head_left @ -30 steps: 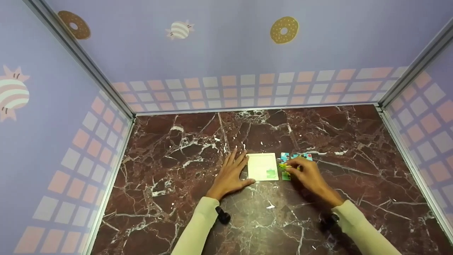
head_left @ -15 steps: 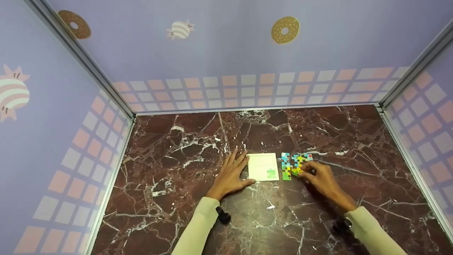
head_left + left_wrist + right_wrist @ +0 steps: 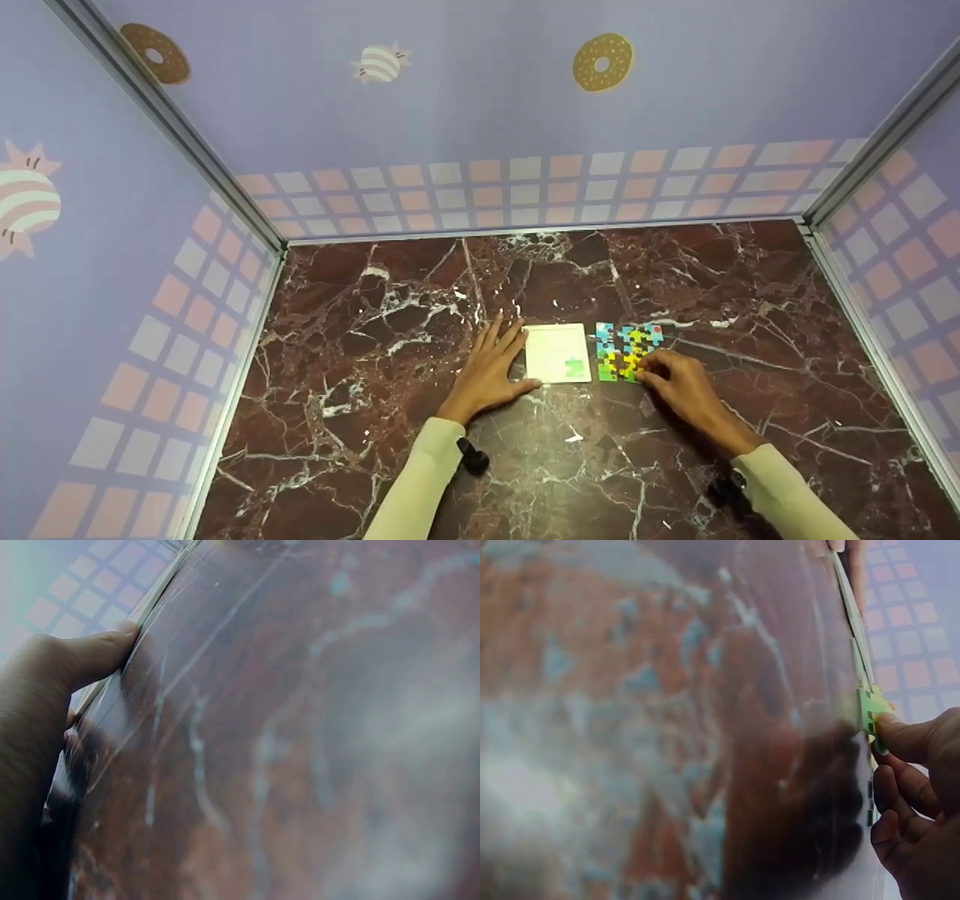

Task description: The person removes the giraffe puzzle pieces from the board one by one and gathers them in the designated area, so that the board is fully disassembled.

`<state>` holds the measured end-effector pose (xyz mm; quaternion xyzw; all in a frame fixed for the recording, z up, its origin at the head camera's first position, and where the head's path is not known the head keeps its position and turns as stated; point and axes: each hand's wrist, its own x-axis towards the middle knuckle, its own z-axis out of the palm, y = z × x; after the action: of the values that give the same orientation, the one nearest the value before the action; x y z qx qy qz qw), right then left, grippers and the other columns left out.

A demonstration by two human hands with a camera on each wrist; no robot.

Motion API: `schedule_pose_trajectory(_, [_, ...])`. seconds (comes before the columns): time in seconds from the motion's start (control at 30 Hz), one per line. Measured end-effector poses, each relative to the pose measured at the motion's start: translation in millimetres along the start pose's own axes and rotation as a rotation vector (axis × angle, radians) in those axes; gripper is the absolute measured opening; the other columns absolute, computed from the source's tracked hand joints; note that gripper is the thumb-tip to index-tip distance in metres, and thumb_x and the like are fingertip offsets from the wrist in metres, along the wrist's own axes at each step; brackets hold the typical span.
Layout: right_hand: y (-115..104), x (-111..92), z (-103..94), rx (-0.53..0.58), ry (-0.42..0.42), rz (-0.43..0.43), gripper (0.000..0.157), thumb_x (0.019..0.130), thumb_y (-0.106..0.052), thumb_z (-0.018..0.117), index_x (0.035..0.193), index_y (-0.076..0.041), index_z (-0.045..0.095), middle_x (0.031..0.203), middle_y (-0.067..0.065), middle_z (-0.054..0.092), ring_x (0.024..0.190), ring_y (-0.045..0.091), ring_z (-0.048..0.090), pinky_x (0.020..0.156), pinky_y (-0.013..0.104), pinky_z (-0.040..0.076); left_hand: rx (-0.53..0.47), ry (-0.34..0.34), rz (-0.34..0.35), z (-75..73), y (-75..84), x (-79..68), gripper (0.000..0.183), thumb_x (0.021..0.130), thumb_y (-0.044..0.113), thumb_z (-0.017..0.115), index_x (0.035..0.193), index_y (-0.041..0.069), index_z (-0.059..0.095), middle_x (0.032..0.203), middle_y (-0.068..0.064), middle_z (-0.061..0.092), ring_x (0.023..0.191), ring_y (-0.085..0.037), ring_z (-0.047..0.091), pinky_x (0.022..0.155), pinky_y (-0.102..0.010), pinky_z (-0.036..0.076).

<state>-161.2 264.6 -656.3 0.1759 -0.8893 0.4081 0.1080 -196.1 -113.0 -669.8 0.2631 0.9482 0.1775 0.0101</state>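
Observation:
My left hand (image 3: 491, 367) lies with fingers spread on the table, fingertips and thumb at the left side of a pale square puzzle tray (image 3: 551, 341). In the left wrist view the thumb (image 3: 101, 656) sits along the tray's edge. Right of the tray lie colourful jigsaw pieces (image 3: 606, 352), a blue-to-green column, with more yellow and blue pieces (image 3: 637, 336) beside it. My right hand (image 3: 679, 382) is at the lower end of these, pinching a green-and-yellow jigsaw piece (image 3: 867, 711) between thumb and fingers. The fingers partly cover nearby pieces in the head view.
A green patch (image 3: 574, 367) shows in the tray's lower right corner. The dark red marbled table (image 3: 390, 435) is bounded by a patterned back wall (image 3: 495, 112) and side walls (image 3: 90, 300).
My right hand has moved from the left column of pieces rightward and slightly toward me, bringing the green-and-yellow jigsaw piece to the lower end of the middle pieces. My left hand stays put.

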Motion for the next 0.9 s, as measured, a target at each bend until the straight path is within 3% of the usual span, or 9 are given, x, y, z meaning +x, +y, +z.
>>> schedule_pose_trajectory(0.23, [2.1, -0.9, 2.8, -0.077, 0.019, -0.08, 0.02, 0.084, 0.006, 0.091, 0.097, -0.002, 0.079, 0.091, 0.006, 0.078, 0.081, 0.019, 0.074, 0.073, 0.038, 0.064, 0.008, 0.003, -0.006, -0.1, 0.3, 0.3, 0.103, 0.097, 0.079, 0.06, 0.173, 0.013, 0.039, 0.184, -0.003, 0.022, 0.171, -0.038, 0.007, 0.139, -0.056, 0.007])
schedule_pose_trajectory(0.9, [3.1, -3.4, 0.6, -0.163, 0.002, -0.127, 0.018, 0.087, -0.001, 0.091, 0.1, -0.003, 0.079, 0.094, 0.004, 0.073, 0.079, 0.015, 0.068, 0.068, 0.035, 0.061, 0.003, 0.01, 0.0, 1.1, 0.5, 0.6, 0.102, 0.097, 0.077, 0.061, 0.172, 0.012, 0.039, 0.184, -0.003, 0.023, 0.171, -0.038, 0.008, 0.139, -0.055, 0.007])
